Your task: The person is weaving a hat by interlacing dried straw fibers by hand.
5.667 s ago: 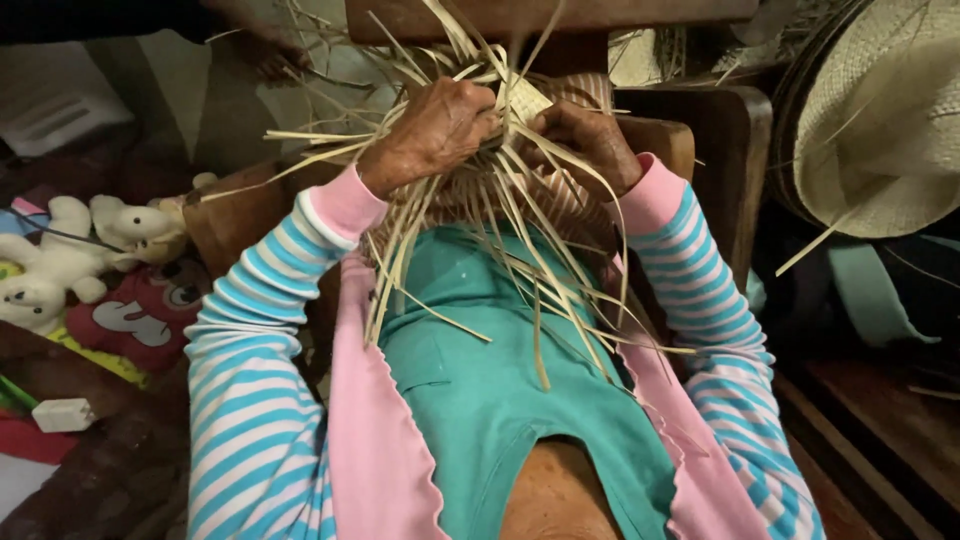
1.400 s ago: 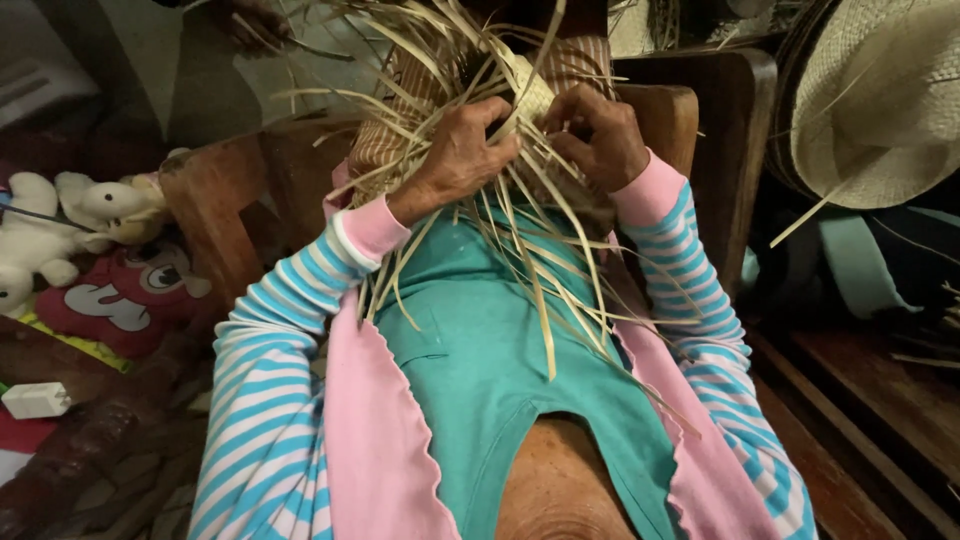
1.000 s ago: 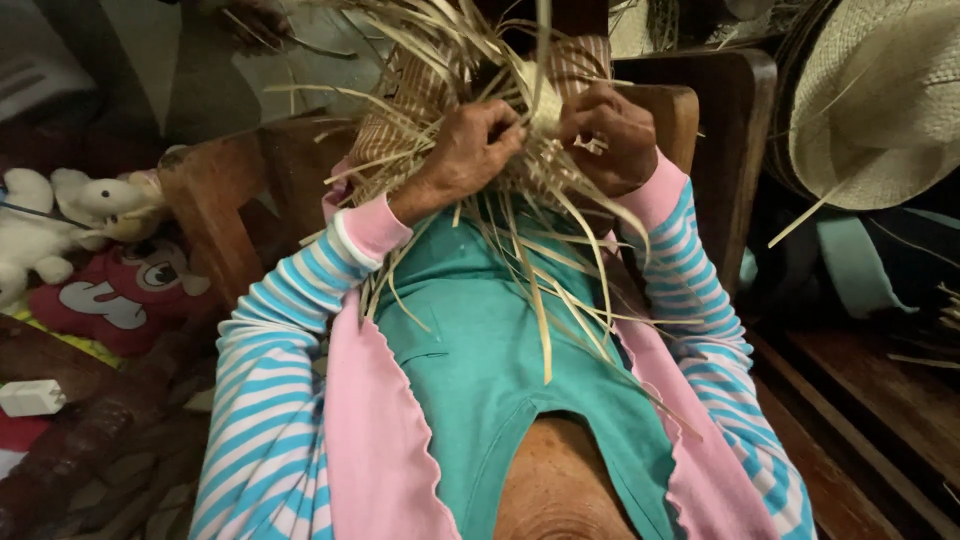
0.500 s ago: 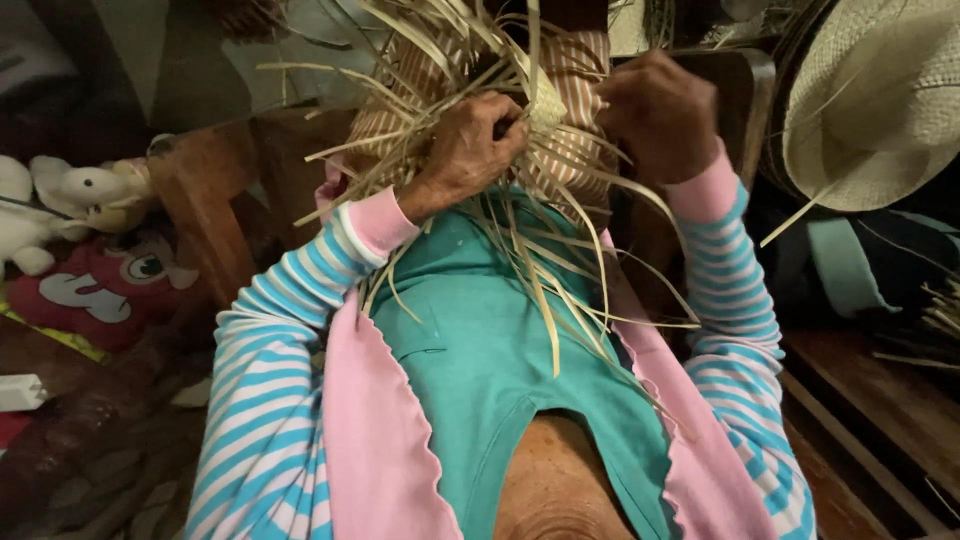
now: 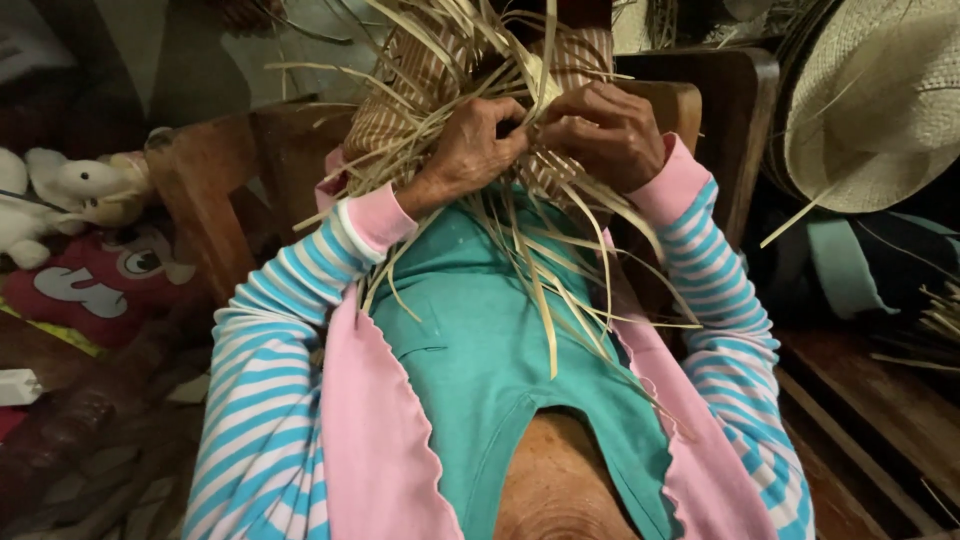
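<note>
Gripping straw weave, left hand touches right hand.

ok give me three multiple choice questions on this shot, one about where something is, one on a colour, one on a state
1. Where is the finished woven hat?
A. upper right of the view
B. on the person's lap
C. beside the stuffed toys

2. What colours are the sleeves?
A. plain green
B. blue and white stripes with pink cuffs
C. red and black checks

3. What are the two hands doing?
A. resting apart on the chair arms
B. both gripping the straw weaving
C. one holding a stuffed toy

Answers:
1. A, the hat sits at the upper right, away from the lap and the stuffed toys on the left.
2. B, striped arms end in pink cuffs.
3. B, the left hand and right hand close together on the straw weaving, loose strands hanging down.
</note>
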